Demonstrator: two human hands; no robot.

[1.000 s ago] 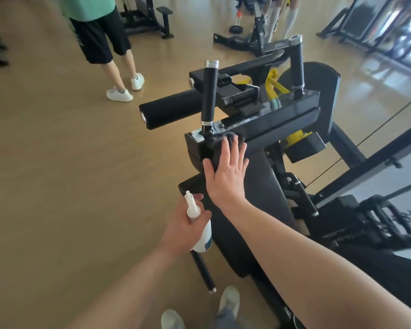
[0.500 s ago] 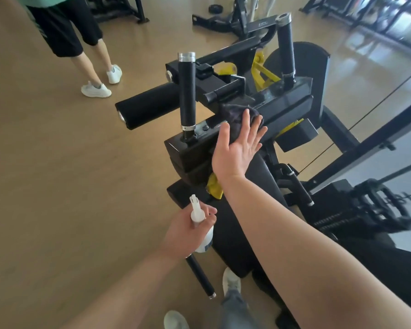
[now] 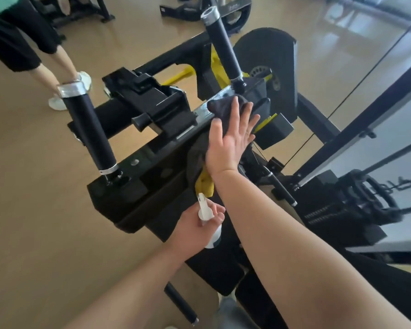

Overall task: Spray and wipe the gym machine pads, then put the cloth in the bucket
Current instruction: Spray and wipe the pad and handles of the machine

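Observation:
My right hand (image 3: 228, 138) lies flat with straight fingers on a dark grey cloth (image 3: 223, 105), pressing it on the top of the black gym machine pad (image 3: 133, 193) near the right upright handle (image 3: 223, 43). A yellow part of the cloth (image 3: 205, 185) hangs below my wrist. My left hand (image 3: 195, 230) grips a white spray bottle (image 3: 208, 217), nozzle up, low in front of the pad. No bucket is in view.
The left upright handle (image 3: 88, 129) stands close to my view. A black roller pad (image 3: 114, 115) sticks out to the left. Another person's legs (image 3: 55, 60) stand on the wooden floor at the upper left. Machine frame and cable (image 3: 342, 138) fill the right.
My right hand has slid the cloth along the pad top to the right, toward the right handle. My view has come closer. The left hand still holds the bottle.

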